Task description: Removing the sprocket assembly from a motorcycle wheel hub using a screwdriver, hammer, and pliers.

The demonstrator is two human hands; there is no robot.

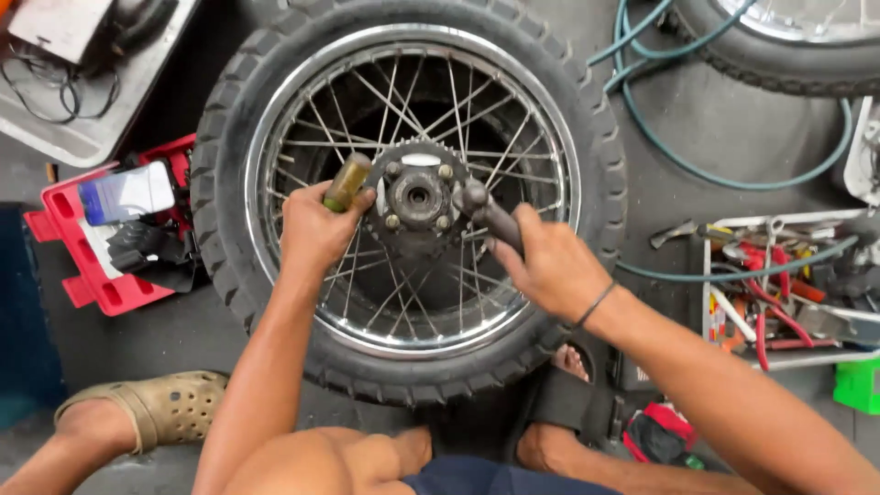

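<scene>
The left hand (316, 229) is clenched around a tool with a yellowish-brown handle (347, 181), fingers wrapped fully shut, the handle's end sticking up past the thumb toward the hub. The right hand (550, 266) is likewise closed tight, grasping a dark-handled tool (486, 213) whose head touches the right edge of the sprocket (417, 194); a thin dark band circles that wrist. Both tools meet the toothed sprocket from opposite sides, left and right of the hub centre.

One spoked motorcycle wheel (408, 197) lies flat on the floor (715, 119) directly in front of the person, its knobby black tyre around a chrome rim, the sprocket bolted at the middle. Four bolt heads show on the sprocket's face around the axle hole. A second wheel (788, 37) shows only in part at the upper right corner.

Two feet flank the near edge of the tyre: the left in a tan perforated clog (156, 403), the right in a black strapped sandal (564, 399), touching or just beside the tyre.

One green hose (724, 174) loops across the floor at the right. Beside it stands one open tray of hand tools (788, 284), with several red-handled ones inside; their exact number is too cluttered to count. At the left lies one red case (87, 266) with a phone-like object resting on it, and a grey tray (82, 92) sits at the upper left.
</scene>
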